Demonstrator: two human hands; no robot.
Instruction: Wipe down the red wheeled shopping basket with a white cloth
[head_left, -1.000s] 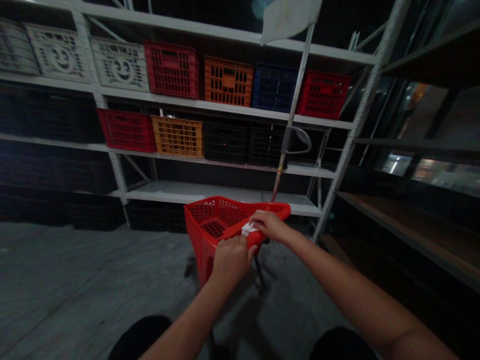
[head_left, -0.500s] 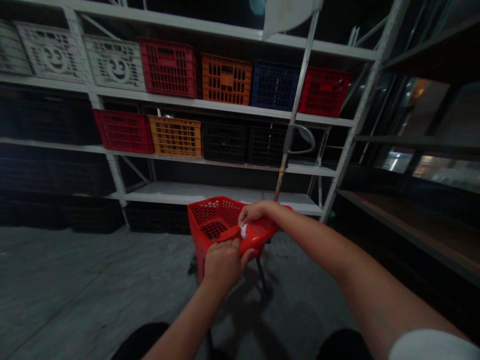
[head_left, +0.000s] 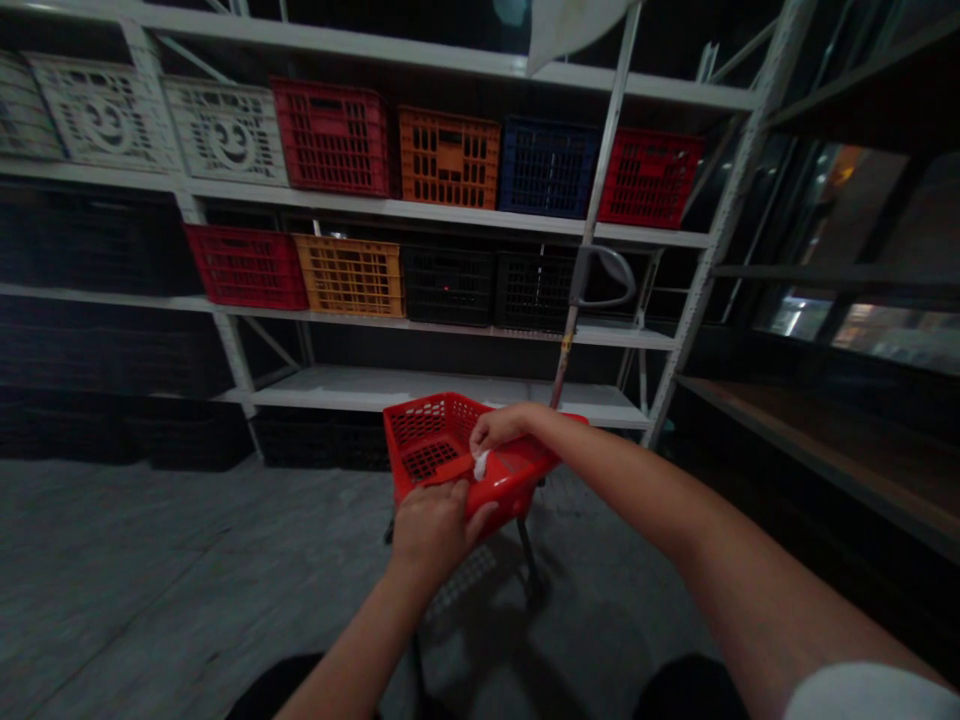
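Note:
A red plastic shopping cart (head_left: 401, 440) stands before me, its latticed basket facing the shelves. My left hand (head_left: 431, 525) is closed around the left part of the cart's red handle (head_left: 499, 485), thumb on the near side. My right hand (head_left: 499, 428) is bent over the handle area, its fingers closed on a small crumpled white cloth or tissue (head_left: 481, 465). That white piece touches the red plastic just right of my left hand. Most of it is hidden in the fingers.
A white metal rack (head_left: 442, 205) spans the background with red, orange, blue, black and white crates, such as an orange crate (head_left: 450, 155). A tall pole (head_left: 600, 190) with a grey handle rises behind the cart. Dark shelves (head_left: 840, 440) stand at the right, above a concrete floor (head_left: 150, 560).
My left hand has slid a little left along the handle. My right hand and the white piece have moved slightly left too, while the cart's basket sits a bit farther right in view.

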